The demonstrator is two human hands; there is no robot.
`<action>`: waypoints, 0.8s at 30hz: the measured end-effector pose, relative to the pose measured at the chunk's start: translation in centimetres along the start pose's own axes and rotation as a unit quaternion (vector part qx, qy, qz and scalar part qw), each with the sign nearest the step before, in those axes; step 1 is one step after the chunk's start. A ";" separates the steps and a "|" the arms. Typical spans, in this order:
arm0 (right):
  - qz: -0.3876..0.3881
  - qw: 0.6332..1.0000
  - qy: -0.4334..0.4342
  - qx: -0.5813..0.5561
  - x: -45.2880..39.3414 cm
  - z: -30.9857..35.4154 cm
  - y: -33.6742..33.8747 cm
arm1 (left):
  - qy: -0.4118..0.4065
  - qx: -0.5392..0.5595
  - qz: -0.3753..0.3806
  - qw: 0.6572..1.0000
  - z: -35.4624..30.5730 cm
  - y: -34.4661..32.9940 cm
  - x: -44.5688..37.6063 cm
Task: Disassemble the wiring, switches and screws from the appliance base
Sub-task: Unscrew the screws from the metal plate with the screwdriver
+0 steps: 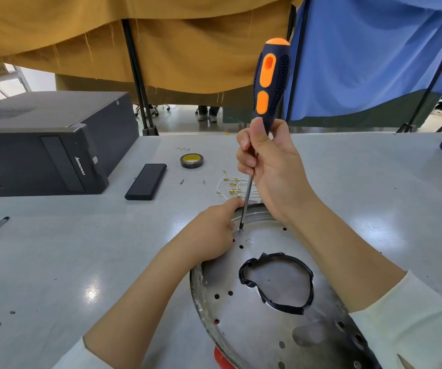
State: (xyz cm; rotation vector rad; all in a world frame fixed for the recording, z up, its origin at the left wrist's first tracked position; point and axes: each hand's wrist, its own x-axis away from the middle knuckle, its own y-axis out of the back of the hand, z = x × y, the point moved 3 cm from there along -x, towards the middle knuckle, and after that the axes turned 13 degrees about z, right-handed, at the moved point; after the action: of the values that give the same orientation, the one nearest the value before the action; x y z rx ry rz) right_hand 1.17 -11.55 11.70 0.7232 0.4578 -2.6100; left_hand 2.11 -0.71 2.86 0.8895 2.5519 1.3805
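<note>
a grey worktable (55, 262) catches glare from overhead light. behind it, mustard cloth (134, 35) and blue cloth (374, 54) hang on black poles (137, 75) above pale floor (188, 126).

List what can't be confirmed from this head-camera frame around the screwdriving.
- Screw under the screwdriver tip: too small, head type unreadable.
- Left hand fingertips: curled over the metal base rim, hidden.
- Base's near edge: cut off by the frame bottom.
- Loose wires: partly behind the right hand.

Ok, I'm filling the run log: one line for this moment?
right hand: screwdriver, tip in base | left hand: steadying base | wires: on table
</note>
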 end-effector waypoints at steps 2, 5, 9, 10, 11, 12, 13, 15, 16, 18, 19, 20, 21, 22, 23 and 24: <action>0.015 1.000 -0.001 -0.007 0.0 0.0 -0.2 | -0.002 -0.004 -0.002 1.000 0.0 0.0 0.0; 0.019 0.999 -0.019 -0.031 0.0 -0.2 -0.2 | -0.004 -0.006 -0.006 1.000 0.0 0.0 0.0; 0.009 0.998 -0.038 -0.043 -0.2 -0.1 0.0 | -0.005 0.000 -0.006 1.000 0.0 0.0 0.1; 0.002 0.999 -0.040 -0.037 -0.2 -0.1 0.1 | -0.006 0.001 -0.006 1.000 0.0 0.0 0.1; -0.004 0.999 -0.037 -0.029 -0.1 -0.1 0.2 | -0.006 0.001 -0.005 1.000 0.0 0.0 0.1; -0.005 0.999 -0.031 -0.021 -0.1 -0.1 0.3 | -0.007 0.000 -0.005 1.000 0.0 0.0 0.1; 0.000 1.000 -0.024 -0.019 0.0 -0.1 0.3 | -0.007 0.000 -0.005 1.000 0.0 0.0 0.1; 0.024 0.999 -0.018 -0.028 0.0 -0.2 0.1 | -0.006 -0.003 -0.007 1.000 0.0 0.0 0.1; 0.032 0.999 -0.022 -0.037 0.0 -0.3 0.0 | -0.007 -0.003 -0.009 1.000 0.0 0.0 0.1; 0.033 0.997 -0.034 -0.057 -0.1 -0.4 0.1 | -0.009 0.000 -0.008 1.000 0.0 0.0 0.1; 0.031 0.997 -0.036 -0.063 -0.1 -0.4 0.2 | -0.009 0.000 -0.007 1.000 0.0 0.0 0.1; 0.031 0.997 -0.039 -0.066 -0.1 -0.4 0.2 | -0.009 -0.001 -0.006 1.000 0.0 -0.1 0.1; 0.033 0.996 -0.044 -0.069 -0.2 -0.4 0.2 | -0.008 -0.002 -0.006 1.000 0.0 -0.1 0.0; 0.032 0.996 -0.048 -0.068 -0.2 -0.3 0.2 | -0.009 -0.004 -0.007 1.000 0.0 -0.1 0.0; 0.027 0.996 -0.049 -0.064 -0.2 -0.3 0.3 | -0.010 -0.005 -0.008 1.000 0.0 -0.1 0.0; 0.017 0.997 -0.047 -0.055 -0.2 -0.2 0.4 | -0.010 -0.004 -0.009 1.000 0.0 -0.1 0.0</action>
State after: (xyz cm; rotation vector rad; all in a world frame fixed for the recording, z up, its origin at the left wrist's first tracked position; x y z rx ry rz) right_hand 1.59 -11.78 11.53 0.5659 0.5511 -2.5508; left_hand 2.07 -0.74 2.83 0.8730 2.5308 1.3689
